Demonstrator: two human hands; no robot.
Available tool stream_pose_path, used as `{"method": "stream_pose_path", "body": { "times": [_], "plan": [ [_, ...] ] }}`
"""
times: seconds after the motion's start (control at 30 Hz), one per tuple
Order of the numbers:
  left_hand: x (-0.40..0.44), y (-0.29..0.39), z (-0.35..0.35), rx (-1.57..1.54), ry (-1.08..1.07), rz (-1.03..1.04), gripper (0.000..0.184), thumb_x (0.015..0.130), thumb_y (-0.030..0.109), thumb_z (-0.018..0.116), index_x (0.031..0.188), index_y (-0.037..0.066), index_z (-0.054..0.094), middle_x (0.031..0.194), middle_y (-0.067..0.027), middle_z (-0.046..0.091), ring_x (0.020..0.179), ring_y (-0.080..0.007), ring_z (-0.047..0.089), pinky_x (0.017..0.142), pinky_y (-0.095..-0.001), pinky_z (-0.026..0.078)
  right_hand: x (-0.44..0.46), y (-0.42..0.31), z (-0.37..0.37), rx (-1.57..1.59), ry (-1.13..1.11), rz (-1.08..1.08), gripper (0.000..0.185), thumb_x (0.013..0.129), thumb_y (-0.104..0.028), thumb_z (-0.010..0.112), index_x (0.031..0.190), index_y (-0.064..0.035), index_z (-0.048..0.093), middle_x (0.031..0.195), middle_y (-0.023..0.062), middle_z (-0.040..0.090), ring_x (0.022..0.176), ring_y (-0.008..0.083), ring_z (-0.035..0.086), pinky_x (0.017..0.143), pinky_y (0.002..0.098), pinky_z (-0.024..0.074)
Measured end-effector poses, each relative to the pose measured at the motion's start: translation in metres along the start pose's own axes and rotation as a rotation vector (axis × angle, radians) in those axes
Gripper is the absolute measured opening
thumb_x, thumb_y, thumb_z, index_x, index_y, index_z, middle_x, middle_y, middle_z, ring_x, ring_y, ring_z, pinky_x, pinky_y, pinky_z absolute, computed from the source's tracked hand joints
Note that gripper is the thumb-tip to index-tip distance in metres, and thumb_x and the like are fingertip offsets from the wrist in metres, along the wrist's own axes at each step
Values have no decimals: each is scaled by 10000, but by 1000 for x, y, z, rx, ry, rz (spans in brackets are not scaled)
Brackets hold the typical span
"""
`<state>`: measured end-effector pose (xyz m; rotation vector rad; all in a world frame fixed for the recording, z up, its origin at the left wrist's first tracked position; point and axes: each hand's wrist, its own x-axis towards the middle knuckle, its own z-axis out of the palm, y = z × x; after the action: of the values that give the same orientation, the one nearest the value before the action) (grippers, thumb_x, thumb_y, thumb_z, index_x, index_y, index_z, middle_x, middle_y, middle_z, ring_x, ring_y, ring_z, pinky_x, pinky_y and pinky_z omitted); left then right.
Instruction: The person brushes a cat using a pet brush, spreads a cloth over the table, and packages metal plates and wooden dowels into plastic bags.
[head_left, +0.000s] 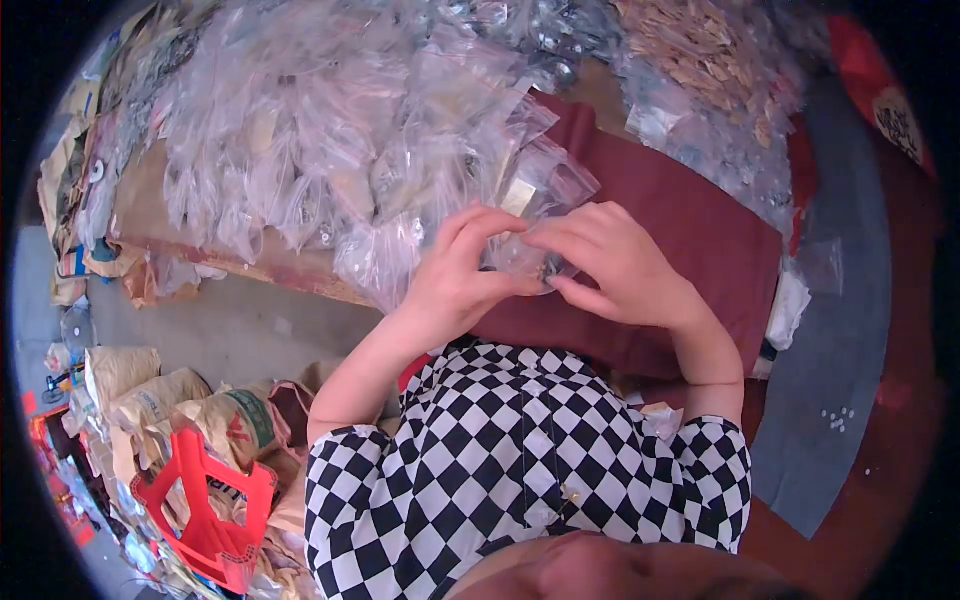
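Observation:
Both my hands meet over the edge of the dark red cloth (pixel 690 220), close in front of my body. A small clear plastic bag (pixel 518 258) sits between them, with tiny items in its lower part that I cannot make out. My left hand (pixel 455 265) has its fingers bent round the bag's left side, thumb at the bottom. From the right, my right hand (pixel 625 265) pinches the bag with thumb and fingers. Just beyond my fingertips lies another clear bag holding a pale yellow card (pixel 520 196).
A large heap of clear plastic bags (pixel 300 110) covers the table to the far left. Brown pieces (pixel 690 50) are piled at the back right. On the floor at left stand a red plastic stool (pixel 215 510) and several paper sacks (pixel 165 400). A grey strip (pixel 830 400) runs along the right.

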<state>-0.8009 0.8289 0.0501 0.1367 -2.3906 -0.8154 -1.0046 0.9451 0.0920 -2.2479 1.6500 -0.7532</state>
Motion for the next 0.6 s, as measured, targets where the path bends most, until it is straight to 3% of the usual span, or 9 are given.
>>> {"method": "stream_pose_path", "body": {
  "times": [0.17,0.3,0.37,0.5,0.6],
  "plan": [
    [-6,-7,2,84,6,45,255,687,86,706,885,245,727,1093,-27,589,1107,-255,531,1076,-528,363,-6,-3,1,-38,-175,-78,451,753,-266,713,1141,-56,619,1164,101,617,1053,281,581,900,413,444],
    [-8,-14,12,90,-4,180,225,686,110,687,875,228,722,1024,14,621,1071,-232,564,1084,-538,353,-7,1,20,5,-200,-133,508,746,-287,718,1171,-36,597,1175,127,616,1104,298,579,955,422,437],
    [-10,-15,16,121,-33,242,216,687,129,670,886,200,714,971,43,642,1067,-211,586,1095,-547,336,2,6,24,75,-332,-95,534,753,-259,714,1217,-39,566,1197,126,609,1161,298,558,1003,418,422],
    [-8,-12,4,148,-42,199,221,693,133,666,904,181,707,974,41,650,1113,-197,578,1117,-553,298,4,14,31,133,-295,-91,505,771,-205,700,1230,-64,544,1191,110,605,1162,283,558,1005,434,421],
    [-10,-8,-6,207,-92,170,245,695,136,664,931,189,704,953,39,650,1126,-193,577,1133,-569,256,-3,10,18,-50,-161,-186,342,767,-153,690,1091,-84,605,1128,90,616,1101,261,578,956,442,436]
  ]
}}
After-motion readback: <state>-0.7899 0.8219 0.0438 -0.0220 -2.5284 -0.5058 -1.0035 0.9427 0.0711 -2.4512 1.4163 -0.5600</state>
